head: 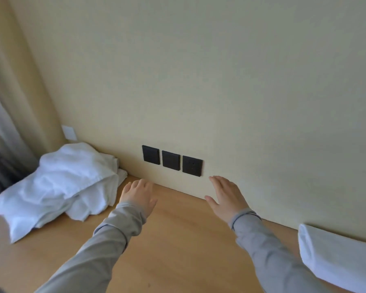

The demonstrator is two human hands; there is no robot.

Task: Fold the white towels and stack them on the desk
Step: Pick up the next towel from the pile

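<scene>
A rumpled heap of white towels lies on the wooden desk at the left, against the wall. A folded white towel sits at the right edge of the view, along the wall. My left hand hovers over the desk just right of the heap, fingers straight, holding nothing. My right hand is raised over the desk near the wall, fingers straight and together, also holding nothing. Both arms wear grey sleeves.
Three black wall plates sit low on the cream wall behind my hands. A white switch plate is in the corner above the heap. Beige curtains hang at the left.
</scene>
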